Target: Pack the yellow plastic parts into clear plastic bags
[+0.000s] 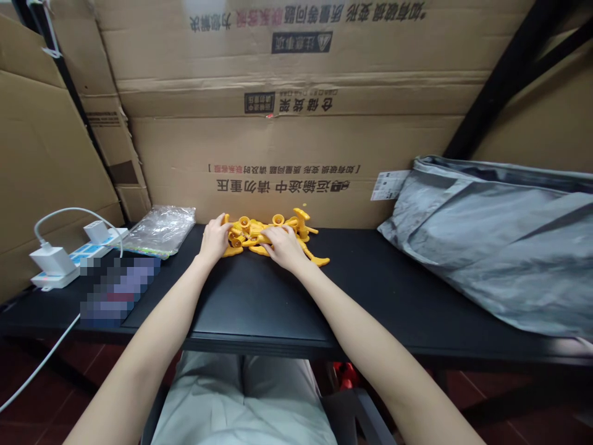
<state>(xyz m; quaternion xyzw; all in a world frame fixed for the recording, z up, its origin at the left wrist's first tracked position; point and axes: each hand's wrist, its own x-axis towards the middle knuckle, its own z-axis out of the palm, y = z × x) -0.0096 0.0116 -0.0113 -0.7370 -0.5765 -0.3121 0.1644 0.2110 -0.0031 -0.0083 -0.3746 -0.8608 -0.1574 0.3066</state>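
A pile of yellow plastic pieces [252, 236] lies on the black table against the cardboard. Some parts are round and cup-like, others long and curved. At the pile's left end my left hand [215, 240] has its fingers curled round yellow pieces, one of which shows above the fingertips. My right hand [283, 246] rests over the middle of the pile, its fingers bent down and closed on yellow pieces. Both hands partly cover what they grip. A long curved yellow piece [319, 259] sticks out to the right of my right hand.
A tall cardboard sheet [296, 142] stands behind the pile. To the left are a clear plastic bag [160, 227], a white power strip [88, 254] with a charger [53, 264] and cable, and a pixelated object [121, 290]. A large grey bag [500, 241] fills the right side.
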